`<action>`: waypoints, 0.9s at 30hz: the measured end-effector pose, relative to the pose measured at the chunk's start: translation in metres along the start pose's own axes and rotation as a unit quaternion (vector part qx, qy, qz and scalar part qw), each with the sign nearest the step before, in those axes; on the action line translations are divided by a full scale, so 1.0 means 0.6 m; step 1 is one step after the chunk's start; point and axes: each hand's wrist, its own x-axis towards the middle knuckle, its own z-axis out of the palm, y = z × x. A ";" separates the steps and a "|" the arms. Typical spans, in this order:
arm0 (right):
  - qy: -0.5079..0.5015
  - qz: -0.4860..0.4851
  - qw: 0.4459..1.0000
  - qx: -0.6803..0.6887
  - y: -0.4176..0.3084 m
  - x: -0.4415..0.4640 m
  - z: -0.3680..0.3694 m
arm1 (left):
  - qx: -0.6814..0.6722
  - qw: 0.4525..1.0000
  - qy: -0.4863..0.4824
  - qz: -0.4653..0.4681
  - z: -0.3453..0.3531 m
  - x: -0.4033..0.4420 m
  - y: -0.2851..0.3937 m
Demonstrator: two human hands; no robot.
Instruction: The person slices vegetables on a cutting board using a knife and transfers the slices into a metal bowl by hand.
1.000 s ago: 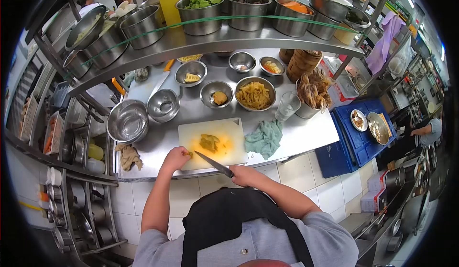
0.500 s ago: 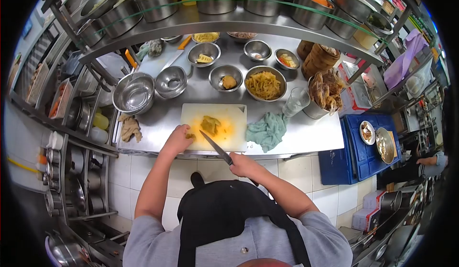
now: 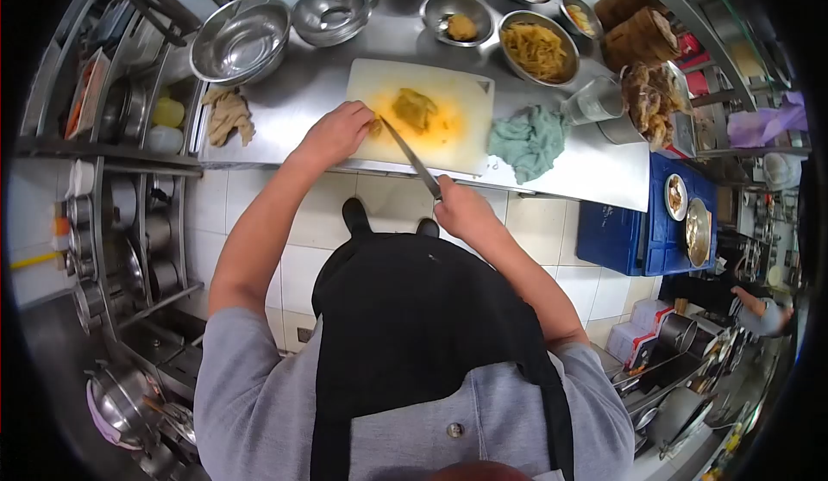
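Observation:
A white cutting board point(image 3: 457, 148) with yellow stains lies at the front edge of the steel table point(image 3: 293, 128). On it sits a soft yellow-green vegetable piece point(image 3: 414, 109). My left hand point(image 3: 339, 132) rests at the board's left edge, fingers pressed together on a small yellow-green piece point(image 3: 376, 125). My right hand point(image 3: 464, 209) is closed round the handle of a knife point(image 3: 412, 158). The blade points up and left, its tip beside the small piece. A green cloth point(image 3: 528, 142) lies right of the board.
Steel bowls point(image 3: 241, 40) stand behind and left, a bowl of yellow strips point(image 3: 539, 47) behind and right. A beige cloth point(image 3: 228, 117) lies at the left. A glass point(image 3: 595, 102) leans by a container of dried brown food point(image 3: 651, 106). A co-worker point(image 3: 759, 309) stands far right.
The view has tilted down, so the table appears higher and the upper shelf has mostly left the frame. My hands hold nearly the same places at the board, the knife still in my right hand.

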 end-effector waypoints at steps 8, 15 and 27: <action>0.002 0.006 0.997 -0.073 -0.015 0.003 0.011 | 0.035 0.997 -0.041 0.054 0.008 0.002 -0.009; 0.019 0.006 0.994 -0.104 -0.014 0.016 0.024 | 0.010 0.995 0.066 0.080 0.020 -0.026 0.016; 0.025 -0.030 0.983 -0.180 -0.054 0.013 -0.012 | 0.049 0.990 0.076 0.107 0.051 -0.027 -0.006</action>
